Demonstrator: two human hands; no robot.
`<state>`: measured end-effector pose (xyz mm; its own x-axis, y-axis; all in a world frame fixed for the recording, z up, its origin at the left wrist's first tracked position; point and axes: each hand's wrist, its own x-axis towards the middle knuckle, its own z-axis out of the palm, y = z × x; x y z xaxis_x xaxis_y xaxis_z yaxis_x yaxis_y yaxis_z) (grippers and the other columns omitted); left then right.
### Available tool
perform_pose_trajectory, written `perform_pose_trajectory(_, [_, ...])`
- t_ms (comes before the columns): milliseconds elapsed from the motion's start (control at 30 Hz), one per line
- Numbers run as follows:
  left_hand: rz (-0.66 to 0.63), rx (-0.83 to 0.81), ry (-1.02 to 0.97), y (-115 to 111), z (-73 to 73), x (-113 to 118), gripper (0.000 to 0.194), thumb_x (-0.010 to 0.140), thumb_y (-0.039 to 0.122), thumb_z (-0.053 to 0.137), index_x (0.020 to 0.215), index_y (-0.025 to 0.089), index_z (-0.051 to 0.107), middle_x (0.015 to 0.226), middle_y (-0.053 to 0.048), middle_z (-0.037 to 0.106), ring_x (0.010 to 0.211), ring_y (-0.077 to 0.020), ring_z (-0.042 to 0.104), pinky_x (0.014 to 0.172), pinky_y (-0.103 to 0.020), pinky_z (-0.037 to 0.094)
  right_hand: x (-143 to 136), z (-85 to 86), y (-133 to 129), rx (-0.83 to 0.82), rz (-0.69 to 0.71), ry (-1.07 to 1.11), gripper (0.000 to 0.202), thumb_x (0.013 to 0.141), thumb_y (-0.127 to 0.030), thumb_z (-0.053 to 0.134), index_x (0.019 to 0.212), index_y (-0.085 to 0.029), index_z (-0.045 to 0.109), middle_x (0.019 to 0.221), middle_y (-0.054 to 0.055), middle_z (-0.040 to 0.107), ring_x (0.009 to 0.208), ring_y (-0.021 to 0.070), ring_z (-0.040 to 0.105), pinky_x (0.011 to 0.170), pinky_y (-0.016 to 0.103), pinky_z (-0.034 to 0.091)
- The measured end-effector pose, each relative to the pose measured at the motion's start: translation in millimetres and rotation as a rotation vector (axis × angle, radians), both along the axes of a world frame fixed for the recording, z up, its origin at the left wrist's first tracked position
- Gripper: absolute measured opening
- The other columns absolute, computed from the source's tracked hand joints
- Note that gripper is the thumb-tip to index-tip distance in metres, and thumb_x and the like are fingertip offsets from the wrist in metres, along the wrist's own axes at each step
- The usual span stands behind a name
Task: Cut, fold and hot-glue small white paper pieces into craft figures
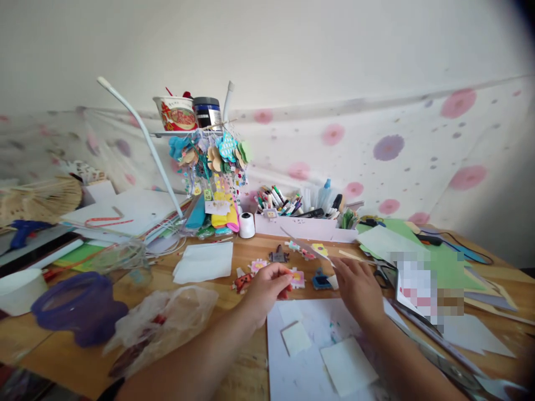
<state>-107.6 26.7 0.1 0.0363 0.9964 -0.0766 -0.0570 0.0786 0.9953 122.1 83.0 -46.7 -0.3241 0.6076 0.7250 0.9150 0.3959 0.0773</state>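
Observation:
My left hand (271,285) is closed in a pinch over the wooden table, among small paper cutouts; whatever its fingertips hold is too small to make out. A pink flower cutout (298,279) lies just beside those fingertips. To the right, my right hand (358,287) has its fingers together on a thin pale strip (303,240), apparently paper seen nearly edge-on, which points up and left. Around the hands are a red cutout (241,281), a grey one (278,254) and a dark blue one (321,280). Nearer me, square pale pieces (349,365) rest on a white board (305,384).
Behind the hands stands a white box (301,227) full of pens, with a thread spool (246,225) beside it. Left lie white tissue (203,262), a plastic bag (167,317) and a purple container (77,306). Scissors (455,373) and paper sheets (401,239) are at right.

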Motion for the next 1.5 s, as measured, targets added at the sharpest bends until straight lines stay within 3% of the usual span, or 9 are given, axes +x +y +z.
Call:
perform_pose_trajectory(200, [-0.081, -0.029, 0.095, 0.8, 15.7, -9.6, 0.016, 0.068, 0.029, 0.065, 0.071, 0.015, 0.06, 0.058, 0.002, 0.059, 0.05, -0.008, 0.051, 0.051, -0.02, 0.039, 3.5, 3.8, -1.1, -0.188, -0.078, 0.467, 0.034, 0.093, -0.033, 0.039, 0.106, -0.016, 0.066, 0.093, 0.009, 0.071, 0.086, 0.0247, 0.063, 0.073, 0.034, 0.047])
perform_pose_trajectory(367, [-0.223, -0.077, 0.105, -10.0, 17.4, 16.1, 0.029, 0.067, 0.041, 0.066, 0.073, 0.013, 0.064, 0.062, -0.004, 0.065, 0.047, -0.0106, 0.055, 0.049, -0.023, 0.041, -2.7, 11.7, -10.0, -0.191, -0.021, 0.541, 0.04, 0.09, -0.038, 0.037, 0.103, -0.016, 0.068, 0.095, 0.011, 0.071, 0.09, 0.0262, 0.065, 0.078, 0.035, 0.046])
perform_pose_trajectory(500, [-0.113, -0.016, 0.084, 0.7, 21.2, 19.8, 0.027, 0.07, 0.041, 0.063, 0.078, 0.015, 0.062, 0.068, -0.001, 0.065, 0.051, -0.0089, 0.056, 0.053, -0.022, 0.043, -4.8, 13.5, -12.6, -0.352, 0.013, 0.759, 0.037, 0.081, -0.039, 0.047, 0.1, -0.016, 0.069, 0.093, 0.013, 0.071, 0.085, 0.0293, 0.064, 0.075, 0.038, 0.045])
perform_pose_trajectory(667, [0.085, 0.041, 0.123, 28.3, 33.0, -19.3, 0.016, 0.067, 0.03, 0.068, 0.071, 0.016, 0.059, 0.06, 0.001, 0.062, 0.048, -0.0084, 0.053, 0.047, -0.018, 0.039, 1.9, 1.4, 0.2, -0.59, 0.1, 1.056, 0.035, 0.077, -0.043, 0.051, 0.086, -0.014, 0.069, 0.063, 0.006, 0.068, 0.043, 0.0164, 0.052, 0.044, 0.028, 0.041])
perform_pose_trajectory(800, [0.057, 0.009, 0.134, 27.9, 30.2, -22.8, 0.019, 0.068, 0.032, 0.068, 0.067, 0.015, 0.06, 0.055, 0.001, 0.06, 0.047, -0.0085, 0.052, 0.046, -0.018, 0.04, -2.8, -4.0, 3.4, -0.623, 0.205, 1.159, 0.04, 0.079, -0.05, 0.05, 0.082, -0.013, 0.065, 0.062, 0.006, 0.067, 0.04, 0.013, 0.047, 0.038, 0.025, 0.038])
perform_pose_trajectory(933, [-0.103, -0.065, 0.095, 12.6, 15.5, 9.1, 0.033, 0.069, 0.045, 0.067, 0.073, 0.012, 0.064, 0.065, -0.006, 0.066, 0.05, -0.0116, 0.057, 0.049, -0.023, 0.045, -13.9, 3.3, -6.3, -0.596, 0.302, 1.1, 0.037, 0.086, -0.046, 0.045, 0.089, -0.013, 0.063, 0.068, 0.007, 0.068, 0.051, 0.0165, 0.055, 0.044, 0.026, 0.043])
perform_pose_trajectory(1133, [-0.122, 0.001, -0.02, -3.4, 6.1, 35.7, 0.047, 0.069, 0.055, 0.068, 0.095, 0.016, 0.062, 0.092, -0.008, 0.069, 0.075, -0.0181, 0.067, 0.061, -0.026, 0.05, -29.6, 17.1, -36.7, -0.413, 0.466, 0.688, 0.016, 0.085, -0.027, 0.055, 0.089, -0.022, 0.07, 0.086, 0.006, 0.07, 0.079, 0.0216, 0.057, 0.073, 0.034, 0.044])
perform_pose_trajectory(1267, [0.005, 0.015, -0.138, -6.3, -4.0, 35.8, 0.043, 0.069, 0.05, 0.07, 0.091, 0.014, 0.063, 0.084, -0.006, 0.069, 0.071, -0.0186, 0.066, 0.063, -0.03, 0.052, -36.9, 20.2, -49.1, -0.033, 0.467, 0.189, 0.023, 0.087, -0.014, 0.053, 0.105, -0.02, 0.066, 0.098, 0.007, 0.07, 0.081, 0.0217, 0.053, 0.072, 0.035, 0.043])
perform_pose_trajectory(1500, [0.158, -0.031, -0.327, -2.3, -17.0, 37.7, 0.033, 0.065, 0.033, 0.076, 0.09, 0.015, 0.062, 0.083, -0.004, 0.067, 0.069, -0.0165, 0.061, 0.06, -0.031, 0.053, -37.7, 19.1, -45.4, 0.106, 0.456, 0.097, 0.019, 0.085, -0.014, 0.058, 0.102, -0.018, 0.066, 0.1, 0.006, 0.071, 0.083, 0.0218, 0.052, 0.073, 0.037, 0.045])
